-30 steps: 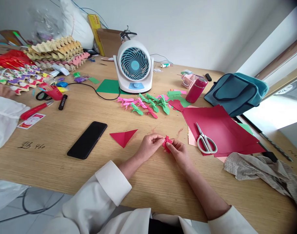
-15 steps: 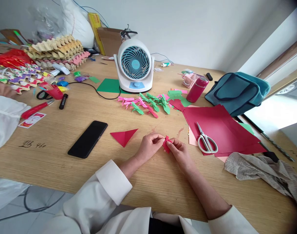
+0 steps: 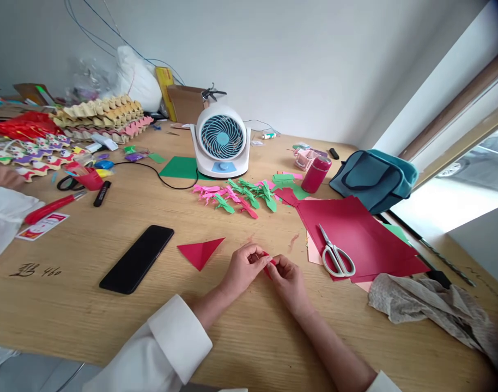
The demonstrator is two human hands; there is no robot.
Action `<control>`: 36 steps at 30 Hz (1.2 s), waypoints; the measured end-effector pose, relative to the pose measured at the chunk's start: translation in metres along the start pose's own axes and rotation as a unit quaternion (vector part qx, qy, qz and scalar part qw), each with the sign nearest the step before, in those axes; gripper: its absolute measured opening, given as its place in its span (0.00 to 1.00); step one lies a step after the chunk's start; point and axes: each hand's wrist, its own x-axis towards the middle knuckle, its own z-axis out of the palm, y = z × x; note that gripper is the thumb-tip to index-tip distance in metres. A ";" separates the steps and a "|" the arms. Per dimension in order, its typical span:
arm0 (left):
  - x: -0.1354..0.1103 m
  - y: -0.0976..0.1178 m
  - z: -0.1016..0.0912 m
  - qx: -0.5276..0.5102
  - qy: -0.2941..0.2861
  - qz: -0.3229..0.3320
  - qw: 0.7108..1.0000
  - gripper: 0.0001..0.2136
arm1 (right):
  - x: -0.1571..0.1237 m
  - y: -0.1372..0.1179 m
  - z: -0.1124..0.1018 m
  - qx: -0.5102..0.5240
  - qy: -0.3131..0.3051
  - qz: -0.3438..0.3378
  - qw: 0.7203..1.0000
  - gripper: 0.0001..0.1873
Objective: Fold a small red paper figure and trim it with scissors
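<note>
We hold a small piece of folded red paper between our two hands, low over the tabletop, with the left hand pinching it from one side and the right hand from the other, thumbs and fingertips drawn close together; our fingers hide most of its shape. Just beside our left hand lies a red paper triangle, and further left we have a black phone, lying flat at a slant. Near our right hand, white-handled scissors rest on the large red sheets, and a rumpled grey cloth lies by their near edge. Beyond our hands we see a cluster of pink, green and red folded paper pieces, and behind it stands a white fan. To the right of the cluster are a red bottle, upright, and a teal bag; at the far left we see a white sleeve of another person, near a red-handled tool
</note>
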 end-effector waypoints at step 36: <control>0.002 -0.002 -0.002 -0.035 -0.047 0.020 0.998 0.10 | 0.001 -0.004 -0.004 -0.064 -0.037 -0.017 0.997 0.15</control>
